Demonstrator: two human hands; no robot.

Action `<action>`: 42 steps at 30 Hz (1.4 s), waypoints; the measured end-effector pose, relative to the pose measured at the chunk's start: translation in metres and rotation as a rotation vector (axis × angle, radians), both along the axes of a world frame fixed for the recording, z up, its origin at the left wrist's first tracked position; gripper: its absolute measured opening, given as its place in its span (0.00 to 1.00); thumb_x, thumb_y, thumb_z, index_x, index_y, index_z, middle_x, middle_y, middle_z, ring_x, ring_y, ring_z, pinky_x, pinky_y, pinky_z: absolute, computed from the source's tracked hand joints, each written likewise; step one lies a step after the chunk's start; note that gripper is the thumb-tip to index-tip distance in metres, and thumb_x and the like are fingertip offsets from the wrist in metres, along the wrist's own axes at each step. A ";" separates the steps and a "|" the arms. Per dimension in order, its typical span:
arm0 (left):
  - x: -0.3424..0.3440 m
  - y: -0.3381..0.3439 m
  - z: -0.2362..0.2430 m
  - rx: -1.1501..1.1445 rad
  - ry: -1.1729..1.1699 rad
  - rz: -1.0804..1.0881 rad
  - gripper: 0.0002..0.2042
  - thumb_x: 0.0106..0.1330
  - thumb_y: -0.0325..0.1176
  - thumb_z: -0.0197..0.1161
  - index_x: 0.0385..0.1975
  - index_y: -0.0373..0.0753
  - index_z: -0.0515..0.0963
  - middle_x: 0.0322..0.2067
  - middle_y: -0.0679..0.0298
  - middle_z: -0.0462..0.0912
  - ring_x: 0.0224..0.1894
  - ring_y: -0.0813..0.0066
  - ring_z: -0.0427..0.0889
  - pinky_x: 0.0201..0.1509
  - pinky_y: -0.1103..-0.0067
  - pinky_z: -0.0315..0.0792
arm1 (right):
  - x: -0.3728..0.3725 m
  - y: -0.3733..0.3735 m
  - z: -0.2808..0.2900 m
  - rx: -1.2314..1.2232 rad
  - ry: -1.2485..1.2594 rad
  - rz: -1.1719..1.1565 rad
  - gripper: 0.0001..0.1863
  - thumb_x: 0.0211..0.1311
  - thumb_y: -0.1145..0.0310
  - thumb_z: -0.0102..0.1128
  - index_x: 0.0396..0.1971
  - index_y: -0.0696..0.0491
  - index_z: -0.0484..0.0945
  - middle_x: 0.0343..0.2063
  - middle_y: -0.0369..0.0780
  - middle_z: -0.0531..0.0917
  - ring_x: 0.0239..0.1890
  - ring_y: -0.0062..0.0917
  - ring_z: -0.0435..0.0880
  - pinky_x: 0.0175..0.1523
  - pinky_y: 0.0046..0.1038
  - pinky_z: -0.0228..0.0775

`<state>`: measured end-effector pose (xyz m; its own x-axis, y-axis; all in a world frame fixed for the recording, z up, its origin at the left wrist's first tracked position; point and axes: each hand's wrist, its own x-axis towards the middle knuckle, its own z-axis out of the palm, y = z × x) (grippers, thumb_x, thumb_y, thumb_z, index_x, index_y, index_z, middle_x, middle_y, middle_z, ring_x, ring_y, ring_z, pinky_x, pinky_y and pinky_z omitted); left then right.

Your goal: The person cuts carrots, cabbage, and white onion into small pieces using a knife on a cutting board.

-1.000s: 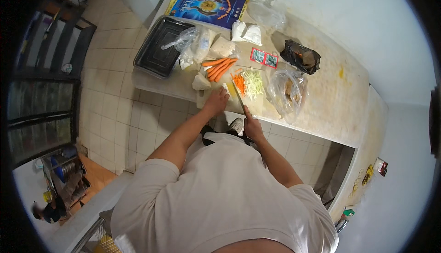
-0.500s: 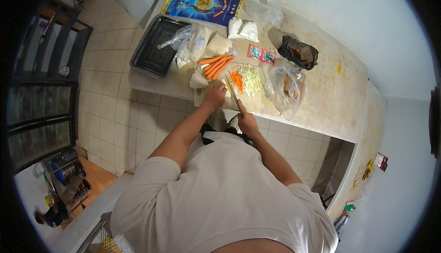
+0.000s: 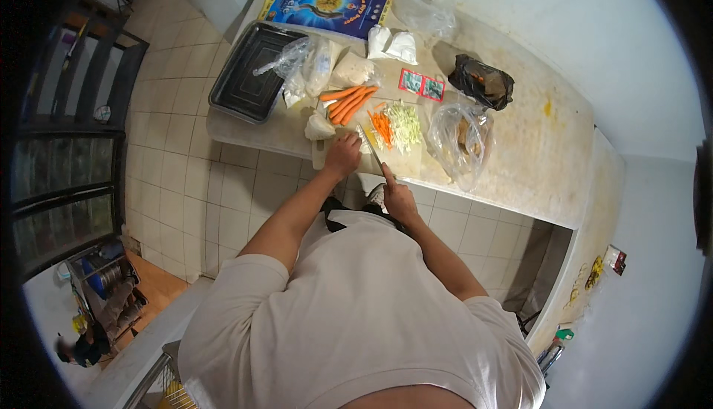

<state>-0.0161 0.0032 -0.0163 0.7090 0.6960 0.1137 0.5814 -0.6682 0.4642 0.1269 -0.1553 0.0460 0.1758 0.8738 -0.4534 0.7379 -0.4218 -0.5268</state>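
My right hand [image 3: 399, 199] is closed round the handle of a knife [image 3: 376, 154], its blade slanting away over a pale cutting board [image 3: 407, 168]. Left of the blade, my left hand [image 3: 344, 156] rests on the board with fingers curled; whatever lies under the fingertips is hidden. Small pale cut bits lie between that hand and the knife. Right of the blade are orange carrot strips [image 3: 381, 128] and a heap of shredded pale green cabbage [image 3: 405, 127]. Several whole carrots [image 3: 347, 103] lie beyond my left hand, with a whitish lump [image 3: 319, 127] beside them.
A black tray [image 3: 256, 75] stands at the left of the counter, next to clear bags [image 3: 319, 67]. Farther back are white packets [image 3: 392, 45], red-edged sachets [image 3: 422, 85] and a blue printed sheet [image 3: 327, 6]. A black bag [image 3: 481, 82] and a clear bag [image 3: 462, 141] sit right.
My left hand has shifted slightly left, away from the blade. The knife stays in my right hand at nearly the same place. The carrots and cut heaps look the same.
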 end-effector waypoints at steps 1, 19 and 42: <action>-0.001 -0.001 -0.002 0.028 0.066 -0.026 0.15 0.58 0.33 0.54 0.44 0.35 0.75 0.52 0.56 0.74 0.56 0.60 0.71 0.58 0.63 0.65 | -0.001 0.000 0.001 0.001 0.000 0.002 0.38 0.62 0.70 0.47 0.69 0.36 0.43 0.26 0.56 0.81 0.28 0.53 0.80 0.36 0.51 0.72; 0.007 0.007 -0.004 0.148 0.342 -0.097 0.14 0.63 0.32 0.50 0.45 0.35 0.78 0.52 0.59 0.78 0.55 0.65 0.73 0.57 0.64 0.66 | 0.000 0.002 -0.006 0.050 0.035 0.018 0.38 0.60 0.72 0.47 0.69 0.40 0.43 0.24 0.56 0.80 0.27 0.52 0.80 0.34 0.50 0.70; 0.014 0.006 0.004 0.108 0.355 -0.093 0.14 0.61 0.32 0.52 0.44 0.36 0.80 0.54 0.61 0.76 0.58 0.66 0.71 0.61 0.62 0.62 | -0.010 0.009 0.001 0.013 -0.019 0.006 0.40 0.58 0.74 0.46 0.70 0.38 0.43 0.25 0.53 0.80 0.27 0.50 0.80 0.34 0.49 0.71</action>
